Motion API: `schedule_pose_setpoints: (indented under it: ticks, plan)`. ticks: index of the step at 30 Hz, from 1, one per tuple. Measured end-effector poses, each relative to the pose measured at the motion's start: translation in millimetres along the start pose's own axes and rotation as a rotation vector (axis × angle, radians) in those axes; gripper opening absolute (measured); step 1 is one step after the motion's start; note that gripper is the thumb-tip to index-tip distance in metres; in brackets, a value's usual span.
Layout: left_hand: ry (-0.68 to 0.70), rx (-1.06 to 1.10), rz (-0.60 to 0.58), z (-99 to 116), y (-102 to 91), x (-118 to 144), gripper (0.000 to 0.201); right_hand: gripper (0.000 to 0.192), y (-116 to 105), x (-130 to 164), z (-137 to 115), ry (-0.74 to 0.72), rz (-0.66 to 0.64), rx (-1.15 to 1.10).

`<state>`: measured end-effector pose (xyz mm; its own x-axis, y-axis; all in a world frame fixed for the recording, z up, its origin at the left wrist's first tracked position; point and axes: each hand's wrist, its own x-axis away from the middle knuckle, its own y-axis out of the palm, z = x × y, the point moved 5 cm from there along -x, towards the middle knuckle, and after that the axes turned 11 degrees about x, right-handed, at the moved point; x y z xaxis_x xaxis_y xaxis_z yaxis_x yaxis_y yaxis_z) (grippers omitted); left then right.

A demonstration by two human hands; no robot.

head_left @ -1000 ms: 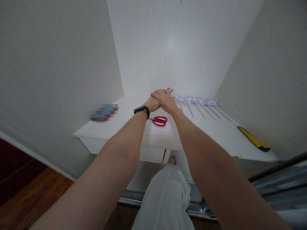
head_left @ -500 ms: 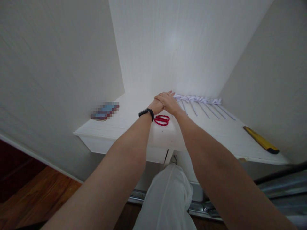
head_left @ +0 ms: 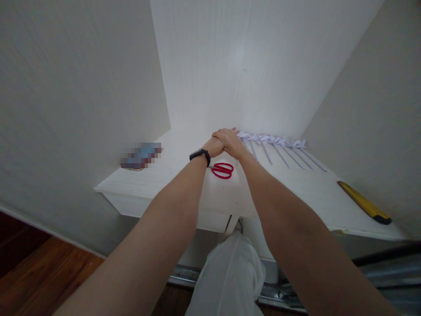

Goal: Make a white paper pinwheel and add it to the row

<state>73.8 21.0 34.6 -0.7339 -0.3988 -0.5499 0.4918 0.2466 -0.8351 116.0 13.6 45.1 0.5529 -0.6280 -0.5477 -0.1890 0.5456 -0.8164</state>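
Observation:
On the white desk top, my right hand lies across the back of my left hand, near the back wall. Fingertips of the left hand stick out flat past the right one; its palm is hidden. I see no object between the two hands. A black wristband circles my left wrist. Just in front of the hands lies a pair of scissors with red handles, its blades mostly hidden by the left wrist. Right of my fingers stretches a row of pale, twisted ribbon-like pieces with several thin stems pointing toward me.
A yellow and black utility knife, or similar long tool, rests near the desk's right edge. At the left, a blurred phone-like object lies by the side wall. White panels enclose the desk top at left, back and right.
The view has shifted slightly, so the desk and the things on it appear a little lower. My hands stay laid one over the other in the same place.

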Motion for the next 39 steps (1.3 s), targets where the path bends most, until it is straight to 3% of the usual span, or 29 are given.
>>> schedule_pose_setpoints:
  ticks: [4, 7, 11, 14, 19, 25, 35, 39]
  plan:
    - [0.04, 0.019, -0.085, -9, -10.6, -1, 0.047, 0.055, -15, 3, 4, 0.089, -0.022, 0.042]
    - [0.018, 0.029, -0.117, -21, -23.3, 8, 0.047, 0.051, -20, 25, 18, 0.318, -0.042, 0.113]
    - [-0.162, 0.032, -0.091, -40, -25.6, 27, 0.039, 0.026, 4, 65, 37, 0.659, -0.205, 0.181]
    - [-0.252, 0.071, -0.122, -46, -10.5, 37, 0.031, 0.025, 28, 79, 36, 0.774, -0.288, 0.203]
    - [-0.329, 0.149, -0.162, -57, 9.1, 48, 0.028, 0.025, 46, 78, 34, 0.83, -0.317, 0.228]
    - [-0.384, 0.213, -0.126, -70, 11.7, 71, 0.031, 0.027, 46, 92, 53, 0.903, -0.322, 0.253]
    - [-0.331, 0.221, -0.13, -50, 21.3, 72, 0.028, 0.024, 42, 100, 68, 0.966, -0.18, 0.328]
    - [-0.315, 0.204, -0.124, -50, 22.9, 71, 0.028, 0.027, 41, 92, 64, 0.894, -0.099, 0.298]
